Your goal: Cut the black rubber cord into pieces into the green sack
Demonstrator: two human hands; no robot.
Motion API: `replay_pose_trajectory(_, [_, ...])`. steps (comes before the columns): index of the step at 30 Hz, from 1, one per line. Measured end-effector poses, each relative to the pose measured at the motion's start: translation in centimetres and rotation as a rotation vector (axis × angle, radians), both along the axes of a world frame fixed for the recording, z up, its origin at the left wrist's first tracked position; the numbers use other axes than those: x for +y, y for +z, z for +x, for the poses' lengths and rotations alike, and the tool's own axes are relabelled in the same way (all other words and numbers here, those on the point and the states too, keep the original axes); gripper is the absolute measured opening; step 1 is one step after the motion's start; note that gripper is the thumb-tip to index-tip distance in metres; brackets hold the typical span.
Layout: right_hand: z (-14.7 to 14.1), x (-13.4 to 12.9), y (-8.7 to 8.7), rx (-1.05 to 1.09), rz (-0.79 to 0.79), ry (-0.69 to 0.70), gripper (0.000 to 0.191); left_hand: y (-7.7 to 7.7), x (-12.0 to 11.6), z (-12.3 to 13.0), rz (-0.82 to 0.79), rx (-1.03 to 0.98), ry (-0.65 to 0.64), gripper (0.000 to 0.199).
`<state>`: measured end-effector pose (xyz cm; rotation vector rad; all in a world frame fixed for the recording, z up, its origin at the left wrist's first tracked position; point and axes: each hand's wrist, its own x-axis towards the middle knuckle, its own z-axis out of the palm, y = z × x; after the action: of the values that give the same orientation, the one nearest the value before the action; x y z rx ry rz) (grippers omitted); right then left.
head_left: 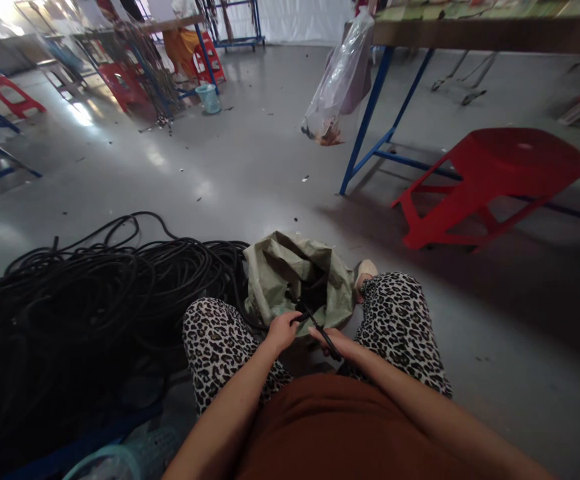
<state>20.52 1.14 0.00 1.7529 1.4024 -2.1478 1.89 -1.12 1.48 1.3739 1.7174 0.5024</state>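
Fingers of the left hand (283, 331) are closed around a black cord (300, 318) near its end, just above the near edge of an open sack. The right hand (331, 339) is wrapped around dark scissors (334, 352), their blades pointing towards the cord end; whether blade and cord touch, I cannot tell.

Directly beyond the hands, the olive-green sack (275, 267) stands between the knees with its mouth crumpled wide; dark stuff lies inside, too dim to make out. Left of it, loops of black cord spread in a big pile (120, 280), one strand running to the left hand. At the lower left sits a pale blue basket (157, 443), its contents unclear.

Farther off, a clear plastic bag (340, 70) hangs beside a table (490, 35), brownish scraps (330, 132) gathered at its bottom. A light blue bin (209, 100) stands on the floor well away.
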Motion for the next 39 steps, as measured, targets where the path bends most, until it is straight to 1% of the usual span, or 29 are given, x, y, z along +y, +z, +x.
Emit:
replay_pose_trajectory(4, [-0.2, -0.3, -1.0, -0.030, -0.009, -0.046, 0.053, -0.3, 0.1, 0.0, 0.027, 0.008, -0.003, 0.035])
replay_pose_trajectory(8, [-0.3, -0.5, -1.7, -0.076, 0.010, -0.022, 0.056, -0.7, 0.1, 0.0, 0.033, 0.033, -0.018, 0.035])
replay_pose_trajectory(16, [0.0, -0.2, -0.8, -0.136, 0.126, 0.053, 0.057, -0.7, 0.1, 0.2, 0.012, 0.030, 0.011, 0.037])
replay_pose_trajectory(20, [0.1, 0.0, -0.6, -0.158, 0.150, 0.083, 0.055, -1.0, 0.0, 0.1, 0.025, 0.039, 0.022, 0.038])
replay_pose_trajectory(25, [0.2, 0.3, -0.3, -0.205, 0.177, 0.116, 0.050, -1.5, 0.0, -0.2, 0.028, 0.094, 0.002, 0.039])
replay_pose_trajectory(30, [0.1, 0.4, 0.1, -0.236, 0.177, 0.162, 0.046, -1.4, 0.1, -0.2, 0.019, 0.114, -0.003, 0.037])
replay_pose_trajectory(34, [0.0, 0.3, 0.1, -0.252, 0.157, 0.131, 0.042, -1.4, 0.3, -0.2, 0.013, 0.122, -0.003, 0.036])
replay_pose_trajectory(39, [0.0, 0.2, -0.8, -0.255, 0.135, 0.085, 0.039, -1.4, 0.5, -0.3, 0.009, 0.099, 0.018, 0.035])
